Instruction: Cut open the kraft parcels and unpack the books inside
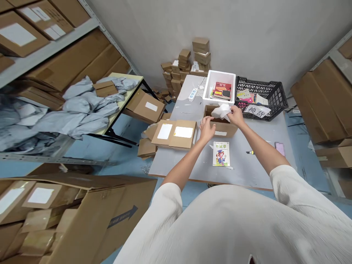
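A crumpled white sheet (pixel 221 110), paper or thin plastic, hangs over an open cardboard box (pixel 224 131) on the grey table. My right hand (pixel 235 115) is closed on its right end, above the box's right side. At the box's left edge is my left hand (pixel 206 128), its fingers loosely curved and apart, with no object visible in them. The sheet and my hands partly hide the inside of the box. In front of the box lies a children's booklet (pixel 221 154) with a cartoon figure in a graduation cap on its cover.
Two closed cardboard boxes (pixel 174 134) sit left on the table. Behind stand a white foam bin (pixel 233 86) and a black crate (pixel 277 99), both holding books. A utility knife (pixel 250 152) and a phone (pixel 280 148) lie at right. Shelves of parcels flank the table.
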Tool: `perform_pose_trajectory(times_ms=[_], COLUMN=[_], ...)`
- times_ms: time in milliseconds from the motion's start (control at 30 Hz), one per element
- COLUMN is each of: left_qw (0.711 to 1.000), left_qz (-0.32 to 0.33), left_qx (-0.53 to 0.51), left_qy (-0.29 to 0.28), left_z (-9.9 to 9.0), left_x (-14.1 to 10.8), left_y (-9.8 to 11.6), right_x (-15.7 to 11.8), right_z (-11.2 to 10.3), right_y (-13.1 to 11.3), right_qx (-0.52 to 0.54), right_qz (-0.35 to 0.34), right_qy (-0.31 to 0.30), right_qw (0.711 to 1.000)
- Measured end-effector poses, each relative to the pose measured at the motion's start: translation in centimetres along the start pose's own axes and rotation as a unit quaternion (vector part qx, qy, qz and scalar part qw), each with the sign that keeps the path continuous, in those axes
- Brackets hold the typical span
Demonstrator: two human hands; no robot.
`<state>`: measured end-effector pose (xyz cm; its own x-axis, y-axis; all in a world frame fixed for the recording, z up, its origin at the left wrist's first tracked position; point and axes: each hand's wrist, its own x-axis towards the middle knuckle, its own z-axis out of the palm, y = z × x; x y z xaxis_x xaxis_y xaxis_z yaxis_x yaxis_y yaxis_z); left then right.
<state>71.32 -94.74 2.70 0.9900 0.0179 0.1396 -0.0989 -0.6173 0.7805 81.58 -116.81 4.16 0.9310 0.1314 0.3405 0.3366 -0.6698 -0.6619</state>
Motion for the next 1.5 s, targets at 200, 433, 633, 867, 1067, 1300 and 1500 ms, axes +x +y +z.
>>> perform_pose_trajectory(times_ms=[200,433,633,867,1067,1300,1500], left_qw=[0.997,0.992,0.992,0.993,0.985,0.944,0.922], left_qz=[0.058,0.044,0.056,0.042,-0.011,-0.203,-0.268], left_qx=[0.000,0.035,0.014,-0.029,-0.044,-0.011,-0.007], left_qy=[-0.052,-0.113,-0.109,-0.108,-0.166,-0.259,-0.281], left_z=[0.9,2.6,2.6,3.3,5.2,9.2,11.5], left_x=[0.9,2.3,1.1,-2.7,-7.2,-11.9,-14.2], left_y=[-1.0,-1.7,-1.7,-2.4,-5.8,-9.8,-11.8], right_x=[0.7,0.1,-2.2,-9.0,-16.6,-25.6,-29.7], right_z=[3.8,3.4,0.6,-3.2,-2.1,4.8,7.4], right_y=[1.6,4.0,4.3,2.6,4.8,6.7,7.2], right_qx=[-0.046,0.010,0.037,0.103,0.165,0.205,0.237], right_qz=[0.057,0.065,0.063,0.067,0.181,0.387,0.433], right_qy=[-0.097,-0.136,-0.099,-0.051,-0.068,-0.103,-0.093], right_qw=[0.993,0.988,0.992,0.991,0.967,0.893,0.865])
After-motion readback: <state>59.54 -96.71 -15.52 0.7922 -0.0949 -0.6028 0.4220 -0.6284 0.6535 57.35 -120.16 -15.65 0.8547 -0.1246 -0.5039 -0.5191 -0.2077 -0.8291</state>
